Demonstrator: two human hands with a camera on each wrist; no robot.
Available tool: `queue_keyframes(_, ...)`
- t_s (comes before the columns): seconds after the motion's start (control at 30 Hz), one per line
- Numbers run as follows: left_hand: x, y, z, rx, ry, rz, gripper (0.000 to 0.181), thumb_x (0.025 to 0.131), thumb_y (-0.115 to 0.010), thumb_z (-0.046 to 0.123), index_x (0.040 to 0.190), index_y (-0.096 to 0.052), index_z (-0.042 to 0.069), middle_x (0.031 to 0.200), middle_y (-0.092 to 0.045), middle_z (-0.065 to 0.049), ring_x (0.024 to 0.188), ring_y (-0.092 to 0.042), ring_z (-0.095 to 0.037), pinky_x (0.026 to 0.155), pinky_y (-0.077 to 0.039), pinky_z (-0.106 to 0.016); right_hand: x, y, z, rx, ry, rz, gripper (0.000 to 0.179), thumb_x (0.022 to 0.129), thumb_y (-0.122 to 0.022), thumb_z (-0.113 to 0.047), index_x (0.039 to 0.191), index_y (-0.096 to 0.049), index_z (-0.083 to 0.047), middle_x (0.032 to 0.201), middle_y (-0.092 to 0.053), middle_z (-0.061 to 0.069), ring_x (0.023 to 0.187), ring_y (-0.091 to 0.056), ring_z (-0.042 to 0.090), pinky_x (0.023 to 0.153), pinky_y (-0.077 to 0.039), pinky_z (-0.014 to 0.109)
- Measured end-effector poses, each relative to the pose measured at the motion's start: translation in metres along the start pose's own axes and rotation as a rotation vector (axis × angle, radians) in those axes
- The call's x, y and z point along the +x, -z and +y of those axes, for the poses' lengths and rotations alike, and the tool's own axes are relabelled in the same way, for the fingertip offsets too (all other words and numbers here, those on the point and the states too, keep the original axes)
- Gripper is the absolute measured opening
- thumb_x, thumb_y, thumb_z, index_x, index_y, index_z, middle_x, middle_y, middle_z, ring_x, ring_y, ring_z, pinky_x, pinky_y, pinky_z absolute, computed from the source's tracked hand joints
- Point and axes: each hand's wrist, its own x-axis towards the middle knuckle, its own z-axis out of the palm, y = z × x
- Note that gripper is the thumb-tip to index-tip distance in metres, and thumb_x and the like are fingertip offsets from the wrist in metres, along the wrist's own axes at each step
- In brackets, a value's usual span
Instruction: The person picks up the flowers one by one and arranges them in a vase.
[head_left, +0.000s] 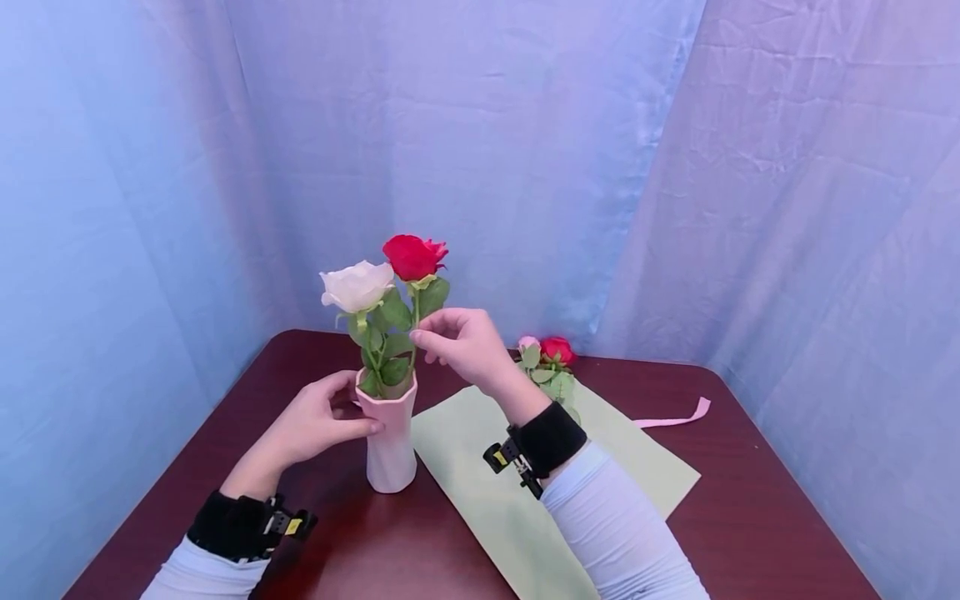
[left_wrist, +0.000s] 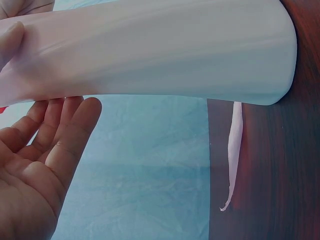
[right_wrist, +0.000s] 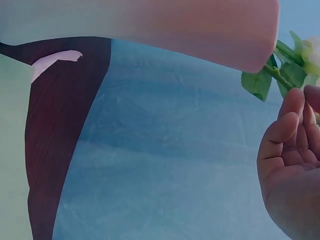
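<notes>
A vase (head_left: pixel 390 450), pink at the top and fading to white, stands upright on the table. My left hand (head_left: pixel 315 417) holds it near the rim, thumb on the near side; in the left wrist view the fingers (left_wrist: pixel 75 132) reach the vase's other side. Between thumb and forefinger, my right hand (head_left: pixel 468 346) pinches the stem of a red rose (head_left: pixel 414 257), whose lower end runs down to the vase mouth. Beside it a white rose (head_left: pixel 358 287) with green leaves stands in the vase, leaning left. The stem ends are hidden inside the vase.
Under my right forearm lies a pale green sheet of paper (head_left: pixel 480 483). At its far end rest another red rose (head_left: pixel 557 350) and a pink flower (head_left: pixel 528 342) with leaves. A pink ribbon (head_left: pixel 678 419) extends to the right. Curtains (head_left: pixel 480 150) surround the dark table (head_left: pixel 352 550).
</notes>
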Motion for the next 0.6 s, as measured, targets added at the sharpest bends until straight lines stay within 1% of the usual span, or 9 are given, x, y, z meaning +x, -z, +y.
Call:
queue_keyframes(0.1, 0.0, 0.0, 0.001, -0.007, 0.0, -0.002, 0.058, 0.078, -0.091, 0.017, 0.126, -0.062, 0.002, 0.109, -0.068, -0.007, 0.096, -0.068, -0.023, 0.081, -0.059, -0.032, -0.001, -0.002, 0.0, -0.044, 0.008, -0.024, 0.012, 0.092, -0.076, -0.015, 0.097, -0.076, -0.004, 0.07, -0.068, 0.005, 0.065, -0.065, 0.026, 0.056, -0.053, 0.031)
queue_keyframes(0.23, -0.001, 0.001, 0.001, -0.001, -0.001, -0.003, 0.058, 0.079, -0.09, 0.018, 0.127, -0.062, 0.003, 0.11, -0.068, -0.007, 0.096, -0.067, -0.023, 0.08, -0.059, -0.032, -0.001, -0.006, 0.002, -0.089, -0.003, -0.052, 0.011, 0.092, -0.076, -0.017, 0.094, -0.076, -0.006, 0.068, -0.066, 0.004, 0.064, -0.063, 0.031, 0.056, -0.052, 0.031)
queue_keyframes(0.3, -0.001, 0.001, 0.001, 0.001, 0.001, -0.003, 0.058, 0.079, -0.09, 0.019, 0.128, -0.062, 0.004, 0.11, -0.068, -0.006, 0.097, -0.067, -0.023, 0.08, -0.059, -0.032, -0.001, -0.008, 0.002, -0.113, -0.01, -0.056, 0.01, 0.092, -0.077, -0.018, 0.093, -0.076, -0.007, 0.069, -0.066, 0.004, 0.062, -0.061, 0.03, 0.055, -0.051, 0.031)
queue_keyframes(0.47, -0.002, 0.0, 0.001, 0.001, 0.006, -0.003, 0.056, 0.08, -0.09, 0.019, 0.126, -0.062, 0.005, 0.109, -0.068, -0.006, 0.096, -0.067, -0.023, 0.08, -0.059, -0.031, -0.002, -0.011, 0.004, -0.186, -0.006, -0.064, 0.01, 0.091, -0.077, -0.019, 0.091, -0.077, -0.009, 0.073, -0.069, -0.002, 0.066, -0.06, 0.014, 0.058, -0.05, 0.027)
queue_keyframes(0.53, -0.002, 0.0, 0.001, 0.002, 0.007, -0.004, 0.056, 0.08, -0.09, 0.02, 0.125, -0.062, 0.005, 0.109, -0.068, -0.006, 0.096, -0.067, -0.023, 0.079, -0.059, -0.031, -0.002, -0.012, 0.005, -0.206, 0.0, -0.069, 0.01, 0.091, -0.077, -0.019, 0.09, -0.077, -0.009, 0.075, -0.069, -0.004, 0.068, -0.06, 0.011, 0.06, -0.05, 0.026)
queue_keyframes(0.6, -0.002, 0.0, 0.0, 0.005, 0.008, -0.004, 0.056, 0.08, -0.09, 0.019, 0.125, -0.062, 0.004, 0.109, -0.068, -0.006, 0.096, -0.067, -0.023, 0.08, -0.059, -0.031, -0.003, -0.014, 0.005, -0.218, 0.005, -0.075, 0.009, 0.091, -0.077, -0.018, 0.089, -0.077, -0.009, 0.074, -0.069, -0.004, 0.068, -0.059, 0.011, 0.06, -0.049, 0.025)
